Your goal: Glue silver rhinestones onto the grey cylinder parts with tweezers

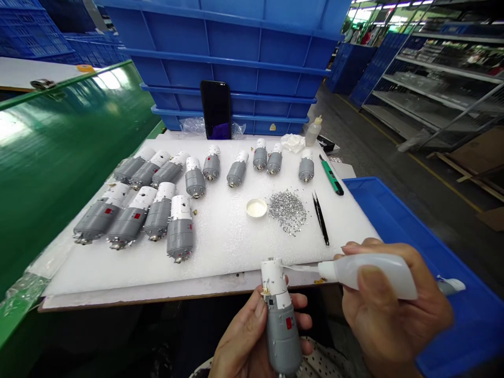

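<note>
Bright overhead lts, glare on green panel (74, 152), fisheye warp @ edges.

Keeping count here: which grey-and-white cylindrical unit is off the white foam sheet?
The unit held in the left hand, the only unit not lying on the foam sheet; the right hand aims a white squeeze bottle at its white end.

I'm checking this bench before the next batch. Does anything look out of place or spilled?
A loose heap of silver granules sits on the white foam board, looking spilled rather than contained, beside a small round dish. A smartphone stands out too, propped upright against the blue crates behind the board.
</note>
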### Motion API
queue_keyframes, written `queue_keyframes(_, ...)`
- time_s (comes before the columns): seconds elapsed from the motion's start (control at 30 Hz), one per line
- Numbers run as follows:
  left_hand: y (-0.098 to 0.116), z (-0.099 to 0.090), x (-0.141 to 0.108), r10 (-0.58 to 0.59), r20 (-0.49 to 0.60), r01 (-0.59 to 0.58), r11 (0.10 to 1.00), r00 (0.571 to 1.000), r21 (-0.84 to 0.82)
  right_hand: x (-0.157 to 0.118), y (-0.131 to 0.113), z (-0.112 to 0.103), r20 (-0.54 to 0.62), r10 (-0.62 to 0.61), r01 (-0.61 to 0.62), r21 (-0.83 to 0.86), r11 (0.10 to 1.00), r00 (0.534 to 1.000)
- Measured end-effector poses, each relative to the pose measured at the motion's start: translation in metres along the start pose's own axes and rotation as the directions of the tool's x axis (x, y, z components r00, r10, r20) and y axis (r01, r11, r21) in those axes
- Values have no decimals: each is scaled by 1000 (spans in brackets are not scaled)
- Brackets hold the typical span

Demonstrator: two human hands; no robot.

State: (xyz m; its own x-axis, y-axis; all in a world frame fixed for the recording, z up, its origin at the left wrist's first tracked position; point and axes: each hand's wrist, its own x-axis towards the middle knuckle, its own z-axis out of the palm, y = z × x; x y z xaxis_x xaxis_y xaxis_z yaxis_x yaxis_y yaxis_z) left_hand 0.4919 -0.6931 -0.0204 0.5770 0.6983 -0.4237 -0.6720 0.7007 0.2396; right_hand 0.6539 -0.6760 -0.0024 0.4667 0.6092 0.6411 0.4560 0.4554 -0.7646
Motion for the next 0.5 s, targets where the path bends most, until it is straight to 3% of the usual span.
queue_keyframes(0.5,2,7,-3,6,-33,-6,1000,999,12,6,-7,5,-6,3,-3,-44,999,1000)
